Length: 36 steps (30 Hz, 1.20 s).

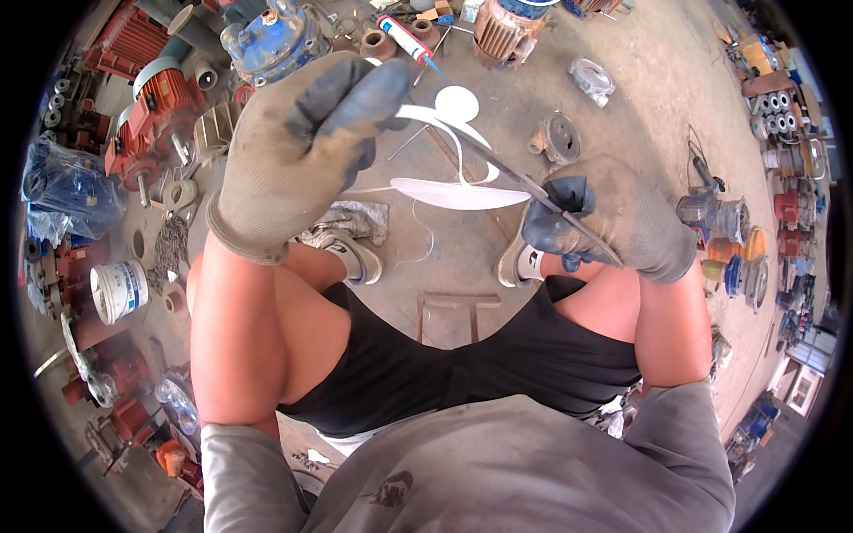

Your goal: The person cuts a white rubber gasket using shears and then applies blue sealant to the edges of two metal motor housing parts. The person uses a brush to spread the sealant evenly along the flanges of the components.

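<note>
Both my hands wear grey-brown gloves with dark coated fingers. My left hand (306, 147) is closed, with the end of a curled white strip (461, 147) pinched between its fingers. In my right hand (613, 213) is a long, thin, dark flat strip (506, 169), pointing up and left toward the white strip; whether it is a blade or a file I cannot tell. Below the curl, between my hands, is a white oval piece (459, 194), seen at a slant. Beyond the curl shows a white disc (457, 104). Whether these white pieces join is unclear.
Red motors (160, 111) and a white bucket (118, 291) stand on the left. A blue pump casing (275, 44), a sealant tube (407, 40) and a rusty motor body (508, 34) lie ahead. A round metal flange (560, 138) is beyond my right hand; a metal frame (459, 302) lies between my feet.
</note>
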### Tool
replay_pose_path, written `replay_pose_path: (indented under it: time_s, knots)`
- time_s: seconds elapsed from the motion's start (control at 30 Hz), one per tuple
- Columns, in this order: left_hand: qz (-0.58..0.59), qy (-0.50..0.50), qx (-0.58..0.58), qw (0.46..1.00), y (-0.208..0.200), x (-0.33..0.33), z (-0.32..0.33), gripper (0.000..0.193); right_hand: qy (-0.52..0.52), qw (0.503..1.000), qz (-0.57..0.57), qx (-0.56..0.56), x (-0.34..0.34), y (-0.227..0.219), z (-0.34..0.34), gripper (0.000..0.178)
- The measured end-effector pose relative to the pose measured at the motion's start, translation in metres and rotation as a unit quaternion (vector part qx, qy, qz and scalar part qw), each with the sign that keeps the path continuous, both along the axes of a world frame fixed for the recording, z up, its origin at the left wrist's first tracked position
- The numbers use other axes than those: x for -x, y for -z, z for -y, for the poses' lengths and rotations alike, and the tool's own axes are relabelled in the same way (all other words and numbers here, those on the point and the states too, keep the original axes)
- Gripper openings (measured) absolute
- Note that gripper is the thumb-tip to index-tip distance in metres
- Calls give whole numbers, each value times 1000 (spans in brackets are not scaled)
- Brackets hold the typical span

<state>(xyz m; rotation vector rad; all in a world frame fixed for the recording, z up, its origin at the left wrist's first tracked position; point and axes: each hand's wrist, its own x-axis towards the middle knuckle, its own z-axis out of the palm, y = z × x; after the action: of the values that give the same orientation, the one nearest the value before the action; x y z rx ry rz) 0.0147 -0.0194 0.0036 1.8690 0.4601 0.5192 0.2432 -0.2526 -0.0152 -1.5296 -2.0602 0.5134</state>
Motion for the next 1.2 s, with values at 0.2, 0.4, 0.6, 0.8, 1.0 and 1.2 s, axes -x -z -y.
replay_pose_path:
  time_s: [0.2, 0.4, 0.6, 0.8, 1.0, 1.2]
  knots:
    - [6, -37, 52, 998, 5, 9, -9, 21, 213, 915, -165, 301, 13, -29, -9, 42]
    - [-1, -42, 42, 998, -1, 3, 2, 23, 24, 998, -59, 5, 7, 6, -9, 33]
    - [-41, -15, -10, 999, -4, 9, -8, 22, 157, 940, -152, 262, 20, -22, -10, 27]
    - [-55, 12, -7, 998, -2, 8, -7, 22, 57, 984, -110, 130, 13, -5, -8, 33]
    - [14, 27, -26, 999, 9, 4, -4, 23, 73, 971, -122, 191, 13, -6, -11, 35]
    - [-43, 37, -93, 994, 2, 9, -8, 23, 134, 930, -131, 318, 14, -17, -9, 33]
